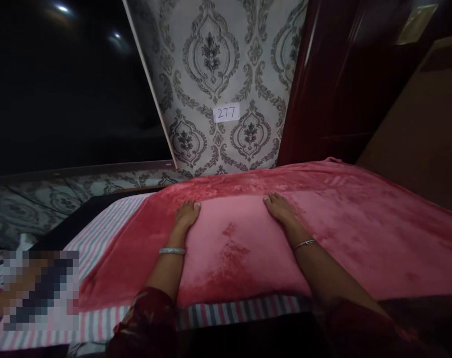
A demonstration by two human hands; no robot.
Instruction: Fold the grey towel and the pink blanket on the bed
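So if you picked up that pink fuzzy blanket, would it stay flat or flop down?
The pink blanket would probably flop: it drapes and wrinkles over the bed. It looks plush, so likely not slippery under the left hand and right hand pressing flat on it. Probably light.
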